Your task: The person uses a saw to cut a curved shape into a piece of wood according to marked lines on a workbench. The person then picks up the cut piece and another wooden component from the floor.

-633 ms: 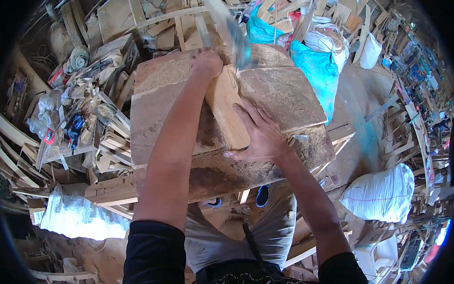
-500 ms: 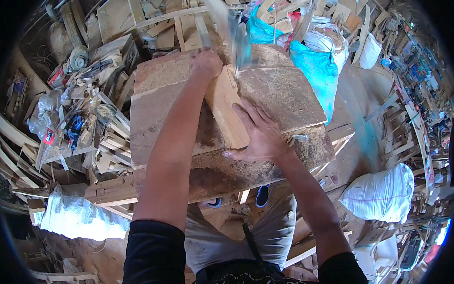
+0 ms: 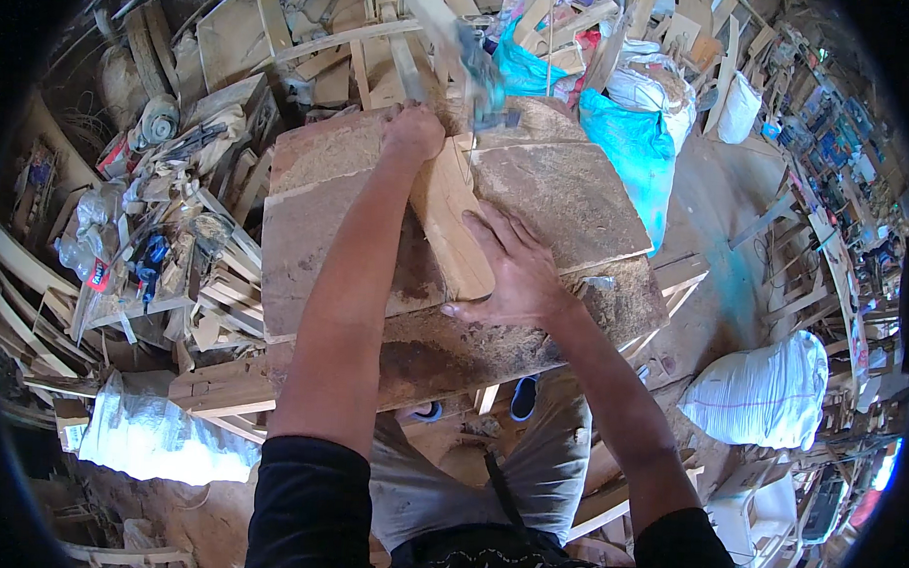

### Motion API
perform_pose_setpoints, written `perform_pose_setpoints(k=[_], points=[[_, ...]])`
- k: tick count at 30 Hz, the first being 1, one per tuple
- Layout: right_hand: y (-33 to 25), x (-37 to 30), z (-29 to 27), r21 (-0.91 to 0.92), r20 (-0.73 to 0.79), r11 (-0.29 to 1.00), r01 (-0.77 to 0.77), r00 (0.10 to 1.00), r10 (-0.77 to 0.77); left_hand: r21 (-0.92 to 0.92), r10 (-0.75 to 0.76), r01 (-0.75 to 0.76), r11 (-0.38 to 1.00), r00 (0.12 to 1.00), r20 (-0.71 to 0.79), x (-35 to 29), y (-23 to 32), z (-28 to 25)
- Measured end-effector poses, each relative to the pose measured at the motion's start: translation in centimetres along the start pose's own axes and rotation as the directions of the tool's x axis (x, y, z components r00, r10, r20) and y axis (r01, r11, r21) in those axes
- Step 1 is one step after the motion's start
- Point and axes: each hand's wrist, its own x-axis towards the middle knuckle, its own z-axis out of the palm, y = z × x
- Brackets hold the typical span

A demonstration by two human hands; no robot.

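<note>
A pale wooden piece (image 3: 451,224), long and with a curved side, lies on the dusty saw table (image 3: 326,239). My left hand (image 3: 415,134) is closed at its far left end, with the fingers curled. My right hand (image 3: 515,261) rests along the near right side, fingers stretched out and the thumb spread by the near end. Just beyond the far end stands a band saw's upper guard (image 3: 477,79), blurred; a thin blade line (image 3: 469,162) comes down at the wood's far right edge. The underside of my left hand's grip is hidden.
Sawdust covers the table, which has gaps between its boards. Offcuts (image 3: 229,286) and a plastic bottle (image 3: 80,256) crowd the left. Turquoise sacks (image 3: 635,145) stand behind on the right, and a full white sack (image 3: 761,390) sits on the floor at right.
The wooden piece and my right hand have slid very slightly away from me across the table. My left hand keeps its grip. The view has shifted a little.
</note>
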Motion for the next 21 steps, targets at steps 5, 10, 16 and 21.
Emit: perform_pose_setpoints(k=[5,10,16,21], points=[[-0.4,0.1,-0.3,0.001,0.041,0.999,-0.044,0.998,0.044,-0.016,0.003,-0.003,1.0,1.0,0.007,0.7,-0.3,0.1],[-0.9,0.5,0.0,0.022,0.077,0.997,-0.078,0.994,0.076,0.0,0.042,-0.042,0.999,0.998,-0.055,-0.4,-1.1,0.3],[0.1,0.2,-0.8,-0.027,0.082,0.997,-0.068,0.994,0.07,-0.025,0.117,-0.116,0.993,0.993,0.014,-7.8,1.2,-0.1],[-0.2,-1.6,-2.1,0.11,0.04,0.99,-0.086,0.996,0.082,-0.041,0.094,-0.092,0.995,0.995,0.027,-9.6,0.1,-0.9]])
